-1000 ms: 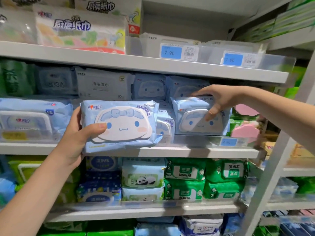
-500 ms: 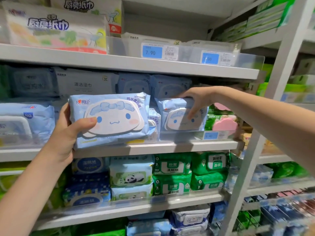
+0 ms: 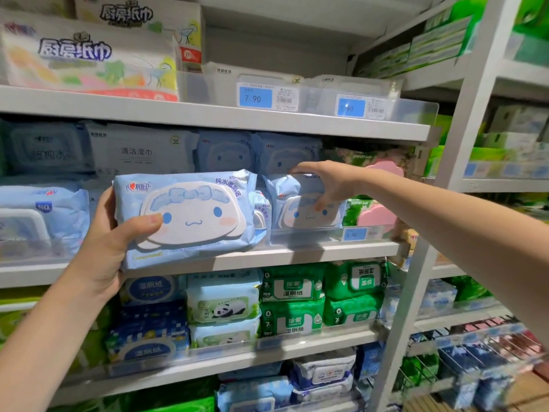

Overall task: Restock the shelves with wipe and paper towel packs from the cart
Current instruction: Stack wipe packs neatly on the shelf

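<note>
1. Wipe pack of pale blue soft plastic, with a white lid shaped like a cartoon face that has blue eyes and pink cheeks. Blue Chinese characters are printed near its top right corner.
2. The left hand grips the wipe pack by its left end, thumb on the front and fingers behind. It holds the pack in front of the middle shelf, with the lower edge a little below the shelf lip.
3. The right hand is curled over the top of a second pack of the same design. This one stands upright on the middle shelf, just right of the held one.
4. Pink lids are just beside the second pack, on its right.
5. The upper shelf carries paper towel packs at the left and clear bins with blue price tags.
6. The lower shelf holds green packs and a panda pack.
7. A white post stands at the right, with more shelves beyond it.
</note>
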